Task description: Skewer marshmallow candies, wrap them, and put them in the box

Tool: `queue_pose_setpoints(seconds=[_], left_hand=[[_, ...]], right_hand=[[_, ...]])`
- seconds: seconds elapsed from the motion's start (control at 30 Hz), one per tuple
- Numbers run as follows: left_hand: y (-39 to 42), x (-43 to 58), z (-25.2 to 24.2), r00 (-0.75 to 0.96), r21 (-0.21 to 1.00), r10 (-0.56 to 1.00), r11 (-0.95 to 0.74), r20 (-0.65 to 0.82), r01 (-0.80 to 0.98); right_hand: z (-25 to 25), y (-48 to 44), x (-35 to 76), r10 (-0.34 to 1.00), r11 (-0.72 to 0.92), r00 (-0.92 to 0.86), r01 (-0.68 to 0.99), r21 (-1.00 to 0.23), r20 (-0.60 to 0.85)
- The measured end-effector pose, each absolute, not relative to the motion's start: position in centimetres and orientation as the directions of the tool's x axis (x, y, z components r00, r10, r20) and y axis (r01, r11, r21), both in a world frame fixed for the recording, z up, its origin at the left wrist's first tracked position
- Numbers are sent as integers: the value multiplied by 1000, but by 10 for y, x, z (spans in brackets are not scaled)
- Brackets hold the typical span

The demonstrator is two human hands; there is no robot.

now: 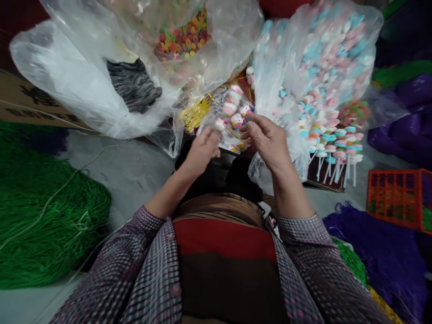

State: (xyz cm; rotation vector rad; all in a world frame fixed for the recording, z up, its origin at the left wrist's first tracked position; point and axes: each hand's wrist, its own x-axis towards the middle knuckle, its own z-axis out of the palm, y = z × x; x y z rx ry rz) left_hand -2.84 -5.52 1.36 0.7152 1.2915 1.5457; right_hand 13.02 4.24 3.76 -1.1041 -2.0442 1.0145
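My left hand is closed, its fingertips pinched at the lower end of a pink-and-white marshmallow stick. Some motion blur covers the fingertips, and the stick itself is hidden. Opposite it, my right hand pinches the edge of a small white wrapper with coloured dots, right beside the marshmallows. Beneath both hands lie clear printed bags. Shiny gold twist ties are heaped just beyond my left hand.
Finished-looking marshmallow sticks lie at the right, below a large bag of marshmallows. Ring-shaped gummies fill a bag at the back. A dark striped bundle rests on white plastic. Green strands and an orange crate flank me.
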Motion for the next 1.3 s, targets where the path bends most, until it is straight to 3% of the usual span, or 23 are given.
queue_pose_setpoints(seconds=[0.07,0.2,0.3,0.57,0.8,0.93,1.0,1.1,1.3], left_hand=[[-53,-39,16,-370,879,907,0,-200,-477],[-53,-44,22,-362,825,908,-35,-209,-564],[-53,-41,23,-336,796,913,-20,-232,-605],[-52,-35,25,-325,808,894,64,-307,-586],[-50,-30,18,-320,798,883,94,-343,-595],[-50,-27,15,-314,812,887,107,-339,-574],[-50,-27,15,-319,817,889,98,-329,-568],[-49,-27,14,-349,820,878,81,-328,-567],[-49,-28,12,-353,804,877,62,-327,-591]], right_hand=[[33,49,131,839,467,-522,544,-697,155],[18,48,124,813,565,-573,734,-377,101],[8,42,116,836,538,-543,787,-302,76],[-4,55,119,847,509,-528,770,-384,63],[-6,56,128,874,456,-460,661,-596,158],[-1,49,131,903,361,-397,491,-793,165],[0,48,133,908,345,-384,456,-820,169],[1,50,131,895,397,-410,551,-734,175],[-5,41,111,876,455,-479,782,-426,55]])
